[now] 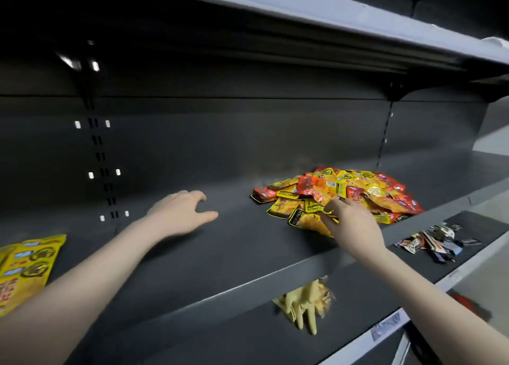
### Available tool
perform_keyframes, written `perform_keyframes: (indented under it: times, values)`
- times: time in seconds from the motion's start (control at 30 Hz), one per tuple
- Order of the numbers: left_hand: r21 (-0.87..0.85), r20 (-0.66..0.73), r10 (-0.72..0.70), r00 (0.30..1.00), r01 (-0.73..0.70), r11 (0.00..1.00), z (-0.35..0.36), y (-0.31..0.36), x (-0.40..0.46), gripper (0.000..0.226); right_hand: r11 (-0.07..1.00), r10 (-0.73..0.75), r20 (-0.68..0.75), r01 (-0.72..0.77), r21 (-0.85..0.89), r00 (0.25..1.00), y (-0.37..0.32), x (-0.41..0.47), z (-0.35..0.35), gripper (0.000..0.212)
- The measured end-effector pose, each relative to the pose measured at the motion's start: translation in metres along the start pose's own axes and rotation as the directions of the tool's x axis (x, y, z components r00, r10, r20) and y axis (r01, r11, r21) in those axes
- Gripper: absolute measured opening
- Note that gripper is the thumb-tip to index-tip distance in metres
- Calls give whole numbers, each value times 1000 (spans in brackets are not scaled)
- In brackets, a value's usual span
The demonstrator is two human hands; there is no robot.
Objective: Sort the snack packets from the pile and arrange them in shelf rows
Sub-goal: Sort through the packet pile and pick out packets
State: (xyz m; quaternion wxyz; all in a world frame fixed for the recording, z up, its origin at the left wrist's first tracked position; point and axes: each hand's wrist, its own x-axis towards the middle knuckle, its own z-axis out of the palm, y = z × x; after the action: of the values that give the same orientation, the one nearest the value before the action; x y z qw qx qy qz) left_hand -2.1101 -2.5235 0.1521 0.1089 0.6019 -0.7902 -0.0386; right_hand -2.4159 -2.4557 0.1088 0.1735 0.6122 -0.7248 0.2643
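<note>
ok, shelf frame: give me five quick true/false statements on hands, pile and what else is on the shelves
1. The right hand pinches a yellow packet at the pile. True.
2. The left hand holds a red packet. False: it holds nothing, fingers spread over bare shelf.
3. The pile mixes red and yellow packets. True.
4. The pile lies on the lower shelf. False: it lies on the shelf the hands reach into.
5. Yellow gloves lie on the lower shelf. True.

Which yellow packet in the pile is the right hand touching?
The yellow packet at the pile's near-left edge, under the right hand; the other packets lie farther back.
</note>
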Motion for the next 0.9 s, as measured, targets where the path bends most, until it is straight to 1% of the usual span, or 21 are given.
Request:
perform_keyframes:
  times: [0.13,0.3,0.4,0.47,0.53,0.67,0.73,0.83,0.9]
  values:
    - [9,9,-64,998,64,998,32,56,21,58,999,-33,3,33,26,999,60,27,18,22]
    - [11,56,-205,977,205,979,71,131,37,60,979,-147,28,141,144,989,122,59,38,17]
    - [0,44,-259,965,259,966,88,174,49,65,957,-217,-29,218,190,976,142,72,44,12]
    - [-9,44,-296,954,297,955,96,198,54,73,939,-268,-79,279,202,960,150,78,48,13]
    - [17,54,-324,944,324,946,102,218,57,81,925,-313,-77,322,200,947,154,83,53,15]
    - [85,49,-374,926,369,926,106,240,62,89,901,-361,-78,370,226,929,157,90,60,19]
    - [84,83,-406,910,399,913,104,244,66,91,894,-381,-80,389,224,921,157,91,62,21]
    - [38,137,-463,876,462,886,98,242,72,95,893,-397,-71,403,203,915,157,91,64,22]
    - [-64,153,-473,868,486,872,98,237,74,89,894,-400,-63,404,195,914,157,92,66,23]
